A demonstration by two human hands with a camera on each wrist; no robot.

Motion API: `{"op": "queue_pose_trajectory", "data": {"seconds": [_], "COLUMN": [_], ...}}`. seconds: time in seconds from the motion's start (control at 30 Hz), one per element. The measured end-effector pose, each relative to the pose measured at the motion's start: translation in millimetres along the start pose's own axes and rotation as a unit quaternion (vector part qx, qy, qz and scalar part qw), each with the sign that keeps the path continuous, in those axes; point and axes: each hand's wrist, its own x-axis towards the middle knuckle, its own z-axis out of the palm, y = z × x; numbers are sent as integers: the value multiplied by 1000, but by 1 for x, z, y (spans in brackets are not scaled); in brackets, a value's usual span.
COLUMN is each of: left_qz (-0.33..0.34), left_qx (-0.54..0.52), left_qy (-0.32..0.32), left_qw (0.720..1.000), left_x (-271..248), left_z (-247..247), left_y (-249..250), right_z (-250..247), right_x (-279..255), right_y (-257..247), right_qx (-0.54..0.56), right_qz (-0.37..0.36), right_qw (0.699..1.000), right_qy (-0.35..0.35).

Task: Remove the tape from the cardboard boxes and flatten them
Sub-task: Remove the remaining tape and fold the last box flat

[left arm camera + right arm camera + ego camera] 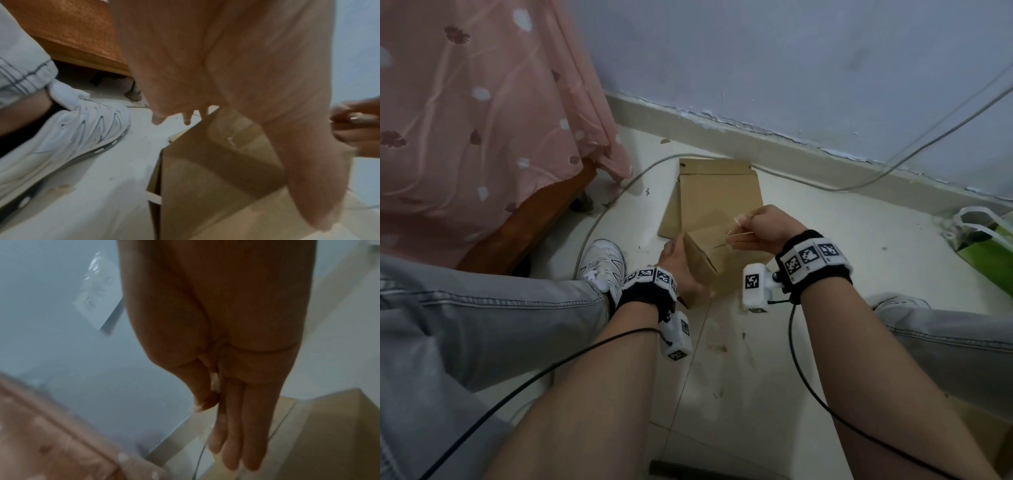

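Observation:
A small brown cardboard box [710,260] stands tilted on the floor between my feet. My left hand [677,257] grips its left side, with the thumb [304,178] lying along the box's near face [205,175]. My right hand [756,229] is just above the box's top right. Its thumb and forefinger [214,400] pinch a strip of clear tape [738,234] that stretches from the box's top seam, while the other fingers stay straight. Behind the box a flattened cardboard box [719,185] lies on the floor.
A bed with a pink flowered sheet [482,120] and a wooden frame [544,219] stands at the left. A grey cable [859,186] runs along the wall. A green bag [986,246] sits at the right. My white shoes [604,263] flank the box, and more cardboard [986,435] lies at the lower right.

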Motion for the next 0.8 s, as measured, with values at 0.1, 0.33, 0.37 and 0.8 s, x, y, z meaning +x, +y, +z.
{"op": "queue_pose_trajectory", "data": {"seconds": [0.1,0.33,0.37,0.8], "left_qz": [50,33,21,-75], "left_qx": [-59,-9,-5,73], "left_qy": [51,39,43,45], "left_qw": [996,999,999,994], "left_x": [2,1,0,-7], "left_z": [-2,1,3,8], "left_y": [14,-3,-9,-45], "right_z": [6,0,-5,-52], "right_x": [4,9,12,17], "right_y": [6,13,13,4], "right_qx": [5,31,34,142], "right_qz": [-1,-37,-51,-159], "right_qw": [1000,993,987,849], "right_qy": [8,110,149,484]}}
